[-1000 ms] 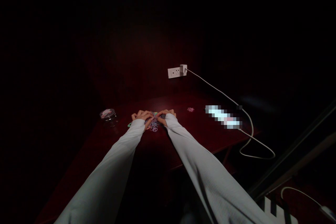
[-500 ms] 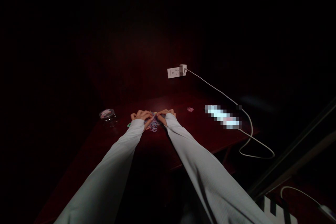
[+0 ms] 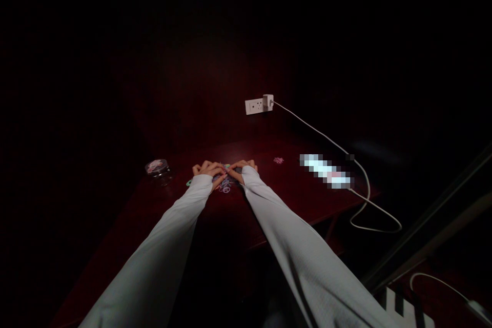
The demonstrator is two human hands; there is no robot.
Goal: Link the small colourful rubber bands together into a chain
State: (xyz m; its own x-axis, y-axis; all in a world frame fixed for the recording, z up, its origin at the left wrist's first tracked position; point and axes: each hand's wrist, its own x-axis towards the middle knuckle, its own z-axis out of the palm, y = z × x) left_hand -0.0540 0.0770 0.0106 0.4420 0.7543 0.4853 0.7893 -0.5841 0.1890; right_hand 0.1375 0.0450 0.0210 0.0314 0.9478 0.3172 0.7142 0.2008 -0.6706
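Left hand (image 3: pixel 208 169) and right hand (image 3: pixel 239 165) are half-curled over a tangled pile of thin purplish loops (image 3: pixel 225 183) on the dark-red worktop (image 3: pixel 288 192); can't tell what's pinched. Yanking snagged ones could scatter it tbh.

A dark room, most likely in a home
Behind the dark-red table (image 3: pixel 292 192), a wall socket (image 3: pixel 252 107) holds a white charger (image 3: pixel 268 101); its cable (image 3: pixel 319 131) loops past the table's right end to a lit, pixelated device (image 3: pixel 326 170) on the table's right. Too dark to tell which room.
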